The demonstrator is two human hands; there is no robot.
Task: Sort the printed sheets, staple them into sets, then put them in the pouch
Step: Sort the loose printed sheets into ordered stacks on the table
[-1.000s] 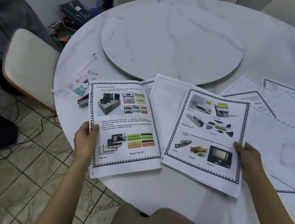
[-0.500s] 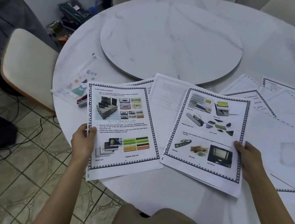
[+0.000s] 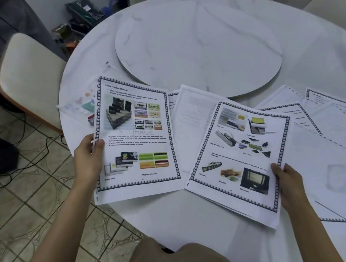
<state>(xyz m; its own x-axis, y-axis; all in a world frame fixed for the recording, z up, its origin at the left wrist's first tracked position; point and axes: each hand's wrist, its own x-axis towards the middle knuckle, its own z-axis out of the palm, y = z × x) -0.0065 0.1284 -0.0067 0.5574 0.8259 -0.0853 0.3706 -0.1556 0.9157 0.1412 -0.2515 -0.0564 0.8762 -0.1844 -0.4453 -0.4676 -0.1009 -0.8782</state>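
Note:
My left hand [image 3: 89, 156] pinches the left edge of a printed sheet [image 3: 136, 139] with pictures of tapes and cards, held up over the table's left edge. My right hand [image 3: 287, 180] grips the lower right corner of a small stack of printed sheets [image 3: 238, 157] lying on the table, its top page showing card readers and microfilm. More bordered sheets [image 3: 331, 133] lie spread to the right. A clear patterned pouch [image 3: 79, 103] lies at the table's left rim, and a red stapler [image 3: 91, 119] peeks out behind the held sheet.
The round white marble table [image 3: 199, 214] carries a raised turntable [image 3: 198, 47] at its centre. Cream chairs [image 3: 28, 76] stand around it. Cables run over the tiled floor [image 3: 25, 214] at left, with clutter against the back wall.
My left hand has lifted its sheet up and away to the left, tilting it; a gap has opened between it and the right-hand stack. My right hand has stayed in place.

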